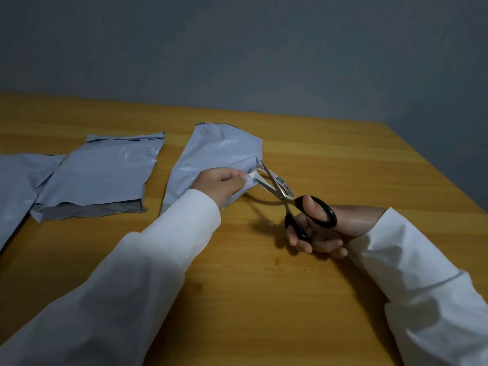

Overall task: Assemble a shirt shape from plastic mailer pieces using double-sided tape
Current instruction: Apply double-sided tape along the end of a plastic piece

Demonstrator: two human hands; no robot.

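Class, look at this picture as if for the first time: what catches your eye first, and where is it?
The black-handled scissors, gripped in the right hand at centre, blades open at a grey mailer piece that the left hand pinches. Two more mailer pieces lie flat at left on the wooden table.

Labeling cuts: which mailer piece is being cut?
The rightmost piece: left hand pinches its edge, scissors open at it. The other two lie untouched.
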